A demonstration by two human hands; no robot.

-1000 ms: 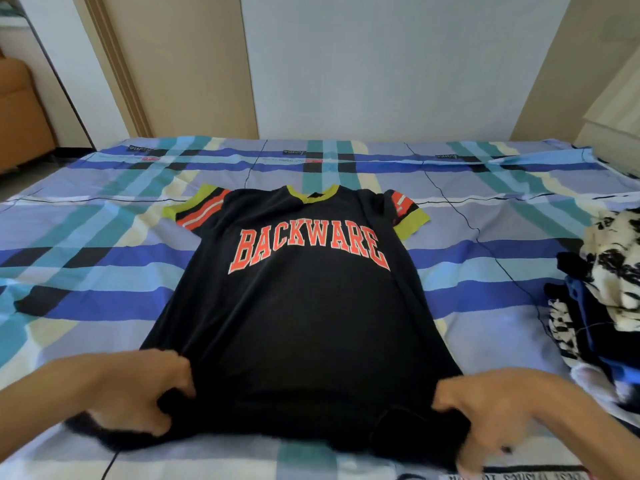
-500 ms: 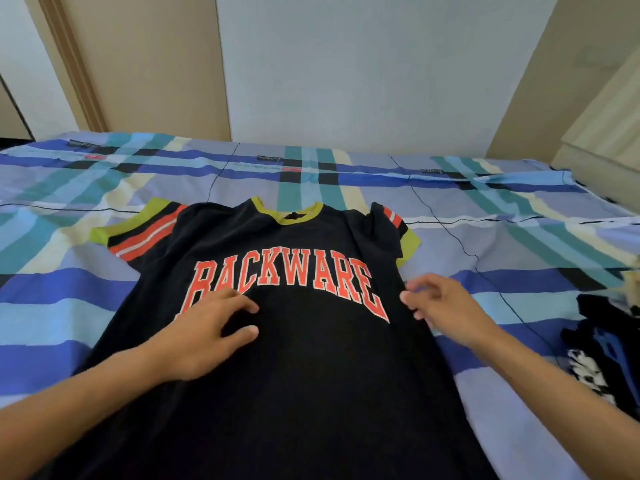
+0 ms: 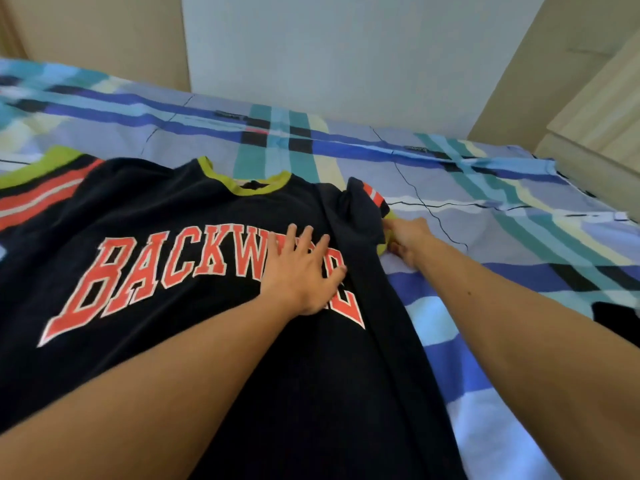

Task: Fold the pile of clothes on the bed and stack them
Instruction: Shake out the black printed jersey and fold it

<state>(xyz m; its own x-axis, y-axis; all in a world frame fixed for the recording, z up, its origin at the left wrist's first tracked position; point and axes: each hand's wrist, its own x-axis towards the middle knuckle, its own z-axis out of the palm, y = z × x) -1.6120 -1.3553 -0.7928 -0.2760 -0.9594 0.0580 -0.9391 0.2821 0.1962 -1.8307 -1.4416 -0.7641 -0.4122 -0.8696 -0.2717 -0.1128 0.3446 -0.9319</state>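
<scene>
A black T-shirt with orange "BACKWARE" lettering, a yellow-green collar and striped sleeve cuffs lies face up on the bed. My left hand presses flat on the right end of the lettering, fingers spread. My right hand reaches to the shirt's right sleeve and grips its yellow-green cuff; the sleeve is bunched and partly folded inward. The shirt's lower hem is out of view beneath my arms.
The bed sheet is plaid in blue, teal and cream. A dark garment edge shows at the right border. A white wall and beige panels stand behind the bed; a pale cabinet sits at the far right.
Both hands left the shirt's hem and moved up. My left hand slid right across the lettering; my right hand went further up to the right sleeve cuff. The camera leaned closer.
</scene>
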